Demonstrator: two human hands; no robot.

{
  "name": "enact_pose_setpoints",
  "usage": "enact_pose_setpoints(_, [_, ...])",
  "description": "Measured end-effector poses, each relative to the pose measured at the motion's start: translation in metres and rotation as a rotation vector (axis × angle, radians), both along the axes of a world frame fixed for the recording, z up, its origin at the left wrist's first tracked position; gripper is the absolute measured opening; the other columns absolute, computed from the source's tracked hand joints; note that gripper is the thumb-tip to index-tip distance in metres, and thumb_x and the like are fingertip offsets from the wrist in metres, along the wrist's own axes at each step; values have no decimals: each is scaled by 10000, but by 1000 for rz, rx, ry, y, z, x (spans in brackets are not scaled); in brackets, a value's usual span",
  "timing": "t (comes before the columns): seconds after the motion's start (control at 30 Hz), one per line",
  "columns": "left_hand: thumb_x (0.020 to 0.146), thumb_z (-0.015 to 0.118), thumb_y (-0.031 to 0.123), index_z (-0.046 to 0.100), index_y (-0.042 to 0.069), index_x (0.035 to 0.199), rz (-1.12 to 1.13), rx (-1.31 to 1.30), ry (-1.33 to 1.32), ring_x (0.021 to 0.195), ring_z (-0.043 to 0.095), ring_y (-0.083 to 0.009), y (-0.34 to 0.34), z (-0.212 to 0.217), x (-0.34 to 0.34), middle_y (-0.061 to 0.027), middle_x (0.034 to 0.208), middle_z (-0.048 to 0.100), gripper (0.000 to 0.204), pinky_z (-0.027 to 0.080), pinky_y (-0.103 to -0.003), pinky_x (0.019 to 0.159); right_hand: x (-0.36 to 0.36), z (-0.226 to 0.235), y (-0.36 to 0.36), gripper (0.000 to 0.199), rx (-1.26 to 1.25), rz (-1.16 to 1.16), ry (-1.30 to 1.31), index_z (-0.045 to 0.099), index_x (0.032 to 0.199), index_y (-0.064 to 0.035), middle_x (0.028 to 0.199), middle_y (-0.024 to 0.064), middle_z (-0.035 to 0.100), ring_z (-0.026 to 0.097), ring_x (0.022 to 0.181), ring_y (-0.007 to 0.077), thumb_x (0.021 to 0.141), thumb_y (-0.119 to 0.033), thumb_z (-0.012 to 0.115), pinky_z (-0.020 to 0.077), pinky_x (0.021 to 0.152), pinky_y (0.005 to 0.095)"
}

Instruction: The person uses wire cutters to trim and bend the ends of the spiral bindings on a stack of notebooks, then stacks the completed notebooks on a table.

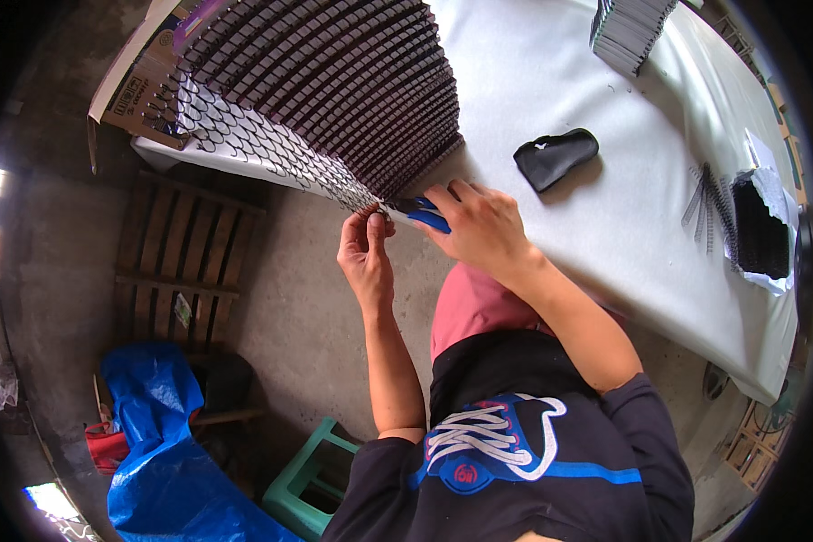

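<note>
The left hand (pixel 368 255) pinched the near corner of a dark mesh panel (pixel 361 99) on a white-covered table (pixel 650 199); the right hand (pixel 483 228) gripped blue-handled pliers (pixel 431 219) there.

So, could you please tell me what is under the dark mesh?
White tablecloth shows through loose loops of the dark mesh, and a cardboard box at its left end. Whatever lies beneath its dense part is hidden.

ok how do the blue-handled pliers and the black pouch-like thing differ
Colour: the pliers have blue handles; the pouch-like thing is black with a small white mark. State: the right hand holds the pliers at the dark mesh's lower corner, while the pouch-like thing lies untouched on the white tabletop.
</note>
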State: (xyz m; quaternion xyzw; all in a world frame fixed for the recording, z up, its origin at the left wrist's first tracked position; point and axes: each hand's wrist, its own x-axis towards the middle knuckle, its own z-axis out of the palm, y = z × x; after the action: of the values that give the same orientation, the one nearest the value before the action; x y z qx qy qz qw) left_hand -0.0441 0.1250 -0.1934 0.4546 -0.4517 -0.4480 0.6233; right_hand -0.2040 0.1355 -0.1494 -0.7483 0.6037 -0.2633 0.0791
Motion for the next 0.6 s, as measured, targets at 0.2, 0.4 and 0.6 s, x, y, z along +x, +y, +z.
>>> enact_pose_setpoints(0.2, [893,595,123,570,-32,1093,24,19,9,758,555,-80,5,14,-3,-29,852,603,253,470,-229,688,-6,8,2,415,-242,-40,75,581,1051,-148,938,78,559,548,935,234,725,-380,689,359,838,414])
enact_pose_setpoints(0.4, [894,597,135,558,-32,1119,-50,4,-72,765,557,-78,1,12,8,-25,864,606,283,468,-230,691,5,8,-2,407,-184,-18,1,574,1057,-138,917,95,565,569,901,251,742,-374,678,385,810,403])
enact_pose_setpoints(0.6, [900,590,151,576,-20,1080,-7,-36,-13,764,564,-84,-1,9,0,-29,859,608,249,468,-228,690,3,-4,-7,350,-67,20,-62,574,1028,-136,841,98,592,609,764,285,742,-307,684,441,689,376])
